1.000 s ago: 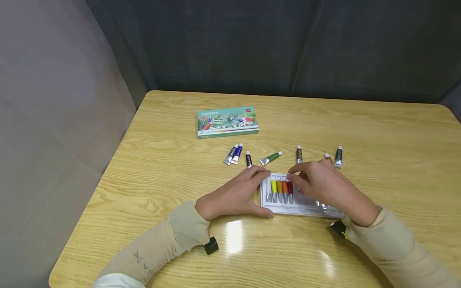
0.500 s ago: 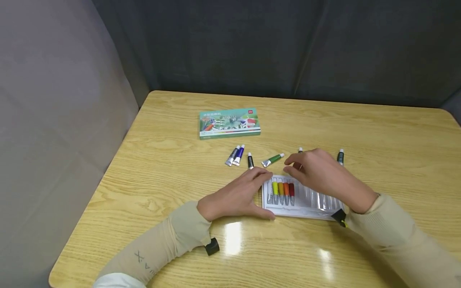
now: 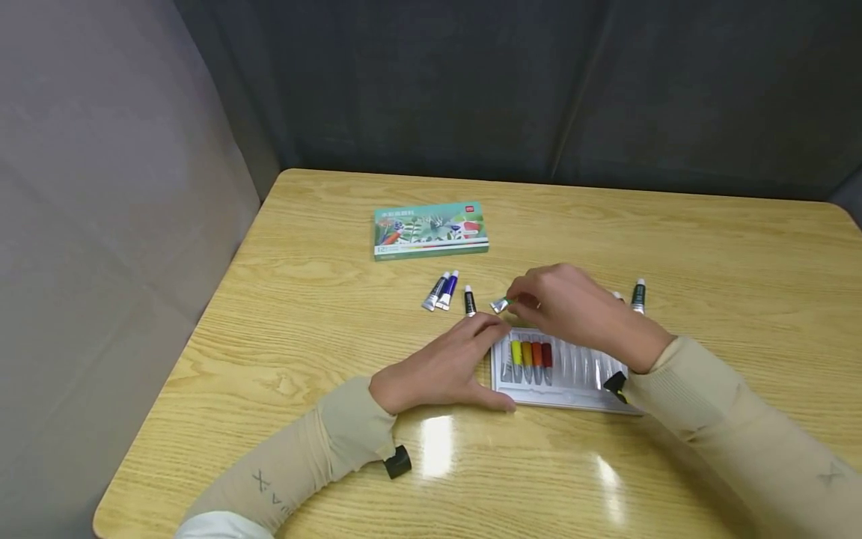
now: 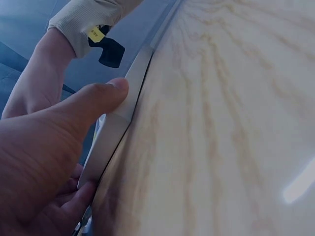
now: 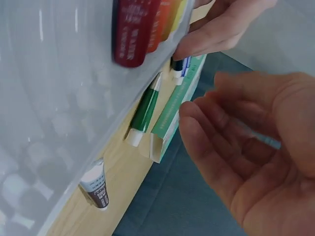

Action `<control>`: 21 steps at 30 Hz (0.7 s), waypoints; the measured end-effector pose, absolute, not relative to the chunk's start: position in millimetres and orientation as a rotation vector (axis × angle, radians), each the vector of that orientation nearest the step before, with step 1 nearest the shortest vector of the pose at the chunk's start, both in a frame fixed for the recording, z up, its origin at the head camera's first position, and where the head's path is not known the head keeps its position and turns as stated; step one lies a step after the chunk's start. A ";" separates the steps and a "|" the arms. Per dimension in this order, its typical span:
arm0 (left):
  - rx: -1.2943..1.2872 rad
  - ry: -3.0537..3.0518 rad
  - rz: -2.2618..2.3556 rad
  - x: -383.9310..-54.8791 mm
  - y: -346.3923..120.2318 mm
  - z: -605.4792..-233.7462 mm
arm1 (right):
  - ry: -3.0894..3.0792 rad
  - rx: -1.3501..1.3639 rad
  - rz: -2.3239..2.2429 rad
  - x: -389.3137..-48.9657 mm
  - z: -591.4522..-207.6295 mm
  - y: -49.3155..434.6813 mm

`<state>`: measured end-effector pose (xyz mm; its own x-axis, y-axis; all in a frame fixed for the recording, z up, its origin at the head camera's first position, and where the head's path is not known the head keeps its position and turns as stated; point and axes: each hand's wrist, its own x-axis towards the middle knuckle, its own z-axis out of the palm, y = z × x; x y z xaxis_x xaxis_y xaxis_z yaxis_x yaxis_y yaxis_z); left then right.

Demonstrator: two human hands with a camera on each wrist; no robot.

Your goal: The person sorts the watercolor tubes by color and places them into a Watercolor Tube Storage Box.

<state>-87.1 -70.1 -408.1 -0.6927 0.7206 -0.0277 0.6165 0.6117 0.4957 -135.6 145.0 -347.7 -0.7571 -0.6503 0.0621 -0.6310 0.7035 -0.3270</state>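
Note:
My left hand (image 3: 444, 367) holds the left end of a white plastic paint tray (image 3: 569, 401), thumb along the near edge and fingers at the far edge. Several paint tubes lie side by side in the tray's left slots, among them yellow (image 3: 516, 353), orange (image 3: 536, 353) and dark red (image 3: 547, 355). Beyond the tray, my right hand (image 3: 572, 307) reaches over a green paint tube (image 3: 500, 305), covering most of it in the head view. The right wrist view shows that hand (image 5: 246, 142) with fingers loosely curved, a gap between thumb and fingers, and the green tube (image 5: 144, 110) apart from them.
Behind the tray lie two blue-toned tubes (image 3: 447, 290), a black tube (image 3: 469, 301) and, farther right, a dark green tube (image 3: 639, 296). A brown-labelled tube (image 5: 98, 187) shows in the right wrist view. A green paint box (image 3: 431, 230) lies farther back on the wooden table (image 3: 323, 284).
My right hand has moved left and away from me, from over the tray to the green tube. The left hand stays on the tray's left end.

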 end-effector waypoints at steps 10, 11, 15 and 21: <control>1.104 2.614 0.679 -87.3 -70.6 -408.8 | 2.745 -1.238 -0.527 -157.7 -358.3 138.2; 1.101 2.613 0.678 -87.4 -70.7 -408.7 | 2.743 -1.243 -0.523 -159.6 -358.7 137.6; 1.100 2.609 0.679 -87.6 -71.0 -408.5 | 2.735 -1.268 -0.509 -166.3 -360.3 134.3; 1.098 2.608 0.687 -88.1 -71.2 -409.6 | 2.724 -1.319 -0.490 -173.7 -361.8 124.8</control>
